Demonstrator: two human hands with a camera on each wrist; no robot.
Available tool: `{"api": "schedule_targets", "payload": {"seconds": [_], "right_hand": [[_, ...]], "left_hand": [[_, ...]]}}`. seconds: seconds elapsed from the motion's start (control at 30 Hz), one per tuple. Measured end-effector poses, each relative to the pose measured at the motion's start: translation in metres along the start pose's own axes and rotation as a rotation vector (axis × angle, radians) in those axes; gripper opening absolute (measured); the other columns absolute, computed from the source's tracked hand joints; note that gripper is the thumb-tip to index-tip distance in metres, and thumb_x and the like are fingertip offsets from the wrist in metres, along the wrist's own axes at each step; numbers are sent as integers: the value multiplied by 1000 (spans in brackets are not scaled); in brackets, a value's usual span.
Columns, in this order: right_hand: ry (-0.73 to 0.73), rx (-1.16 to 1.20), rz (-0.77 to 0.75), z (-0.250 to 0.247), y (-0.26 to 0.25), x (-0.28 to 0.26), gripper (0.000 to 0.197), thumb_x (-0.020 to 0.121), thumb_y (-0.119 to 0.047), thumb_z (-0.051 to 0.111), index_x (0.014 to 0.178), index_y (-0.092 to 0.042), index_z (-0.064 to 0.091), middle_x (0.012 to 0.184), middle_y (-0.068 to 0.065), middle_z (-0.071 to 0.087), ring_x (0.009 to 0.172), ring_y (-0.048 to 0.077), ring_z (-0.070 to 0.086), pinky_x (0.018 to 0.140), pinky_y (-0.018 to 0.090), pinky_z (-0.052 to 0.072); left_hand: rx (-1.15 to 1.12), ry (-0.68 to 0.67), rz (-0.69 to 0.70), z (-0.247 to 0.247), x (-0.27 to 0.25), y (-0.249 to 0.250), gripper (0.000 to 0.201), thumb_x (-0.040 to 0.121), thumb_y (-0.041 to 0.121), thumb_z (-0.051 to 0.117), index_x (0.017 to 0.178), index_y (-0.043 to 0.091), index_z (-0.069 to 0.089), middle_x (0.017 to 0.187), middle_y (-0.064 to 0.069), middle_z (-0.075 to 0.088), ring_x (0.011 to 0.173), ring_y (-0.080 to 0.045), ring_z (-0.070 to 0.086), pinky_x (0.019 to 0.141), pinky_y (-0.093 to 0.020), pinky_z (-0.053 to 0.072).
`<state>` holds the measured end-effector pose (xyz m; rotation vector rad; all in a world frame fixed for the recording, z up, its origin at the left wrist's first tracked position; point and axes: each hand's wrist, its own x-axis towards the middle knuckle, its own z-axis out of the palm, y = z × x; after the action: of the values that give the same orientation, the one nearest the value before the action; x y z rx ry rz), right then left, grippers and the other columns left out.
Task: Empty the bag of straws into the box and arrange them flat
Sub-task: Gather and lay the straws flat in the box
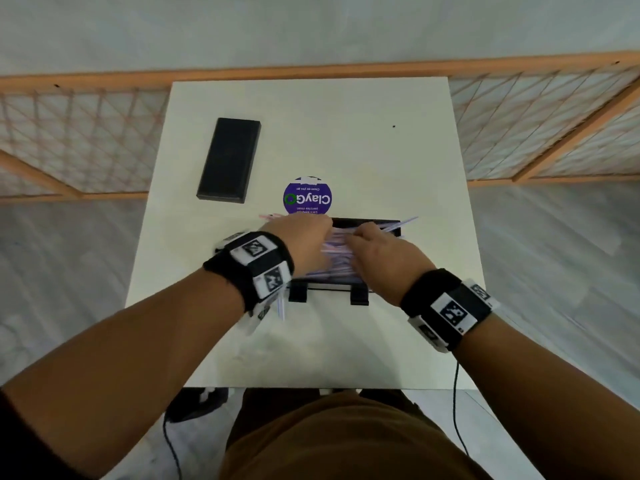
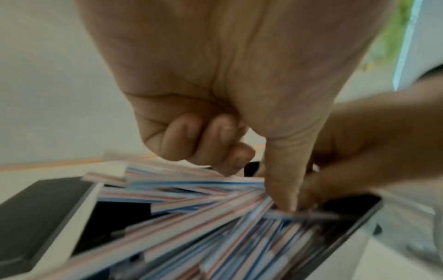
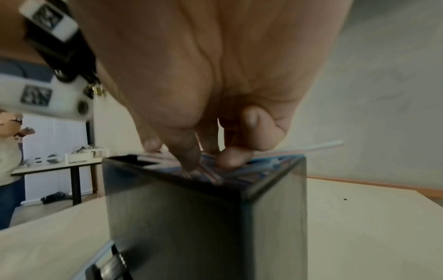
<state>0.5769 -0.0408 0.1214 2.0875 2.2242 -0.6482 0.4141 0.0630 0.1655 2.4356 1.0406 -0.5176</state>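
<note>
A black box [image 1: 367,223] stands open in the middle of the white table [image 1: 346,341], filled with a criss-crossed heap of striped straws [image 1: 337,259]. Both hands reach into it from the near side. My left hand [image 1: 323,228] has three fingers curled, and its thumb [image 2: 281,181] presses down where the straws [image 2: 191,214] fan together. My right hand [image 1: 358,237] digs its fingertips [image 3: 231,158] into the straws [image 3: 261,168] and pinches some. One straw [image 3: 318,146] pokes out over the box [image 3: 191,227] rim. Clear plastic, apparently the bag [image 1: 254,322], lies under my left wrist.
A flat black lid [image 1: 229,161] lies at the back left of the table. A round purple ClayGo pack [image 1: 307,197] sits just behind the box. A wooden lattice railing [image 1: 86,140] runs beyond the table. Another person [image 3: 7,161] stands far off by a second table.
</note>
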Motion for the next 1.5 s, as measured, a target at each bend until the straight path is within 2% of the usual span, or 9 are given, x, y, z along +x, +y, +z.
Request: {"api": "schedule_targets", "payload": {"seconds": [0.23, 0.57, 0.73, 0.87, 1.0, 1.1, 1.2, 1.33, 1.5], "right_hand": [[-88, -180, 4, -6, -10, 10, 26, 94, -6, 44, 116, -12, 56, 113, 10, 53, 88, 32, 65, 60, 36, 39], [-18, -89, -93, -12, -28, 19, 28, 98, -20, 52, 125, -15, 57, 118, 6, 54, 95, 27, 62, 75, 42, 56], [109, 65, -27, -26, -16, 7, 30, 97, -27, 55, 124, -14, 60, 118, 8, 55, 92, 33, 64, 78, 42, 54], [138, 79, -19, -29, -9, -9, 29, 95, -29, 56, 121, -17, 63, 114, 5, 57, 88, 31, 64, 73, 43, 55], [141, 89, -17, -21, -8, -19, 31, 93, -32, 54, 120, -19, 64, 113, 4, 59, 91, 31, 65, 70, 43, 57], [76, 96, -2, -14, -8, -22, 41, 90, -43, 39, 115, -21, 63, 111, 1, 58, 94, 29, 64, 71, 42, 56], [61, 112, 14, -5, -5, -25, 35, 92, -39, 47, 116, -19, 64, 110, 3, 60, 96, 30, 63, 74, 43, 57], [68, 138, 35, 4, -2, -28, 34, 92, -29, 60, 123, -16, 60, 115, 5, 60, 99, 30, 62, 77, 41, 56], [115, 214, 46, 10, -3, -31, 39, 94, -33, 59, 129, -16, 58, 120, 4, 57, 100, 29, 62, 78, 39, 56]], "left_hand": [[-278, 367, -184, 8, -49, -46, 55, 82, 56, 75, 130, 36, 58, 116, 4, 48, 113, -18, 50, 96, -36, 46], [-420, 382, -212, 57, -50, -55, 49, 91, 41, 70, 137, 27, 59, 124, 0, 54, 117, -22, 55, 103, -39, 48], [-668, 625, -278, 62, -70, -63, 46, 90, 44, 75, 131, 30, 59, 119, 11, 54, 99, -5, 59, 81, -22, 48], [-885, 808, -489, 79, -85, -71, 18, 99, 46, 61, 101, 28, 63, 97, 9, 68, 85, -11, 65, 80, -35, 54], [-1266, 901, -672, 104, -87, -69, 25, 104, 39, 52, 101, 15, 61, 87, -1, 63, 69, -16, 65, 65, -33, 50], [-1607, 773, -837, 124, -78, -71, 17, 101, 8, 44, 95, 9, 60, 70, -8, 61, 50, -15, 62, 49, -27, 48], [-1799, 371, -933, 135, -69, -58, 31, 96, -12, 29, 92, -1, 58, 67, -14, 68, 54, -24, 67, 44, -26, 56], [-1443, 118, -884, 153, -50, -47, 17, 98, -8, 45, 89, 6, 50, 86, -22, 57, 56, -25, 56, 42, -26, 48], [-1024, 24, -772, 173, -32, -51, 26, 84, 24, 78, 100, 13, 61, 85, -9, 64, 86, -36, 66, 70, -31, 43]]}}
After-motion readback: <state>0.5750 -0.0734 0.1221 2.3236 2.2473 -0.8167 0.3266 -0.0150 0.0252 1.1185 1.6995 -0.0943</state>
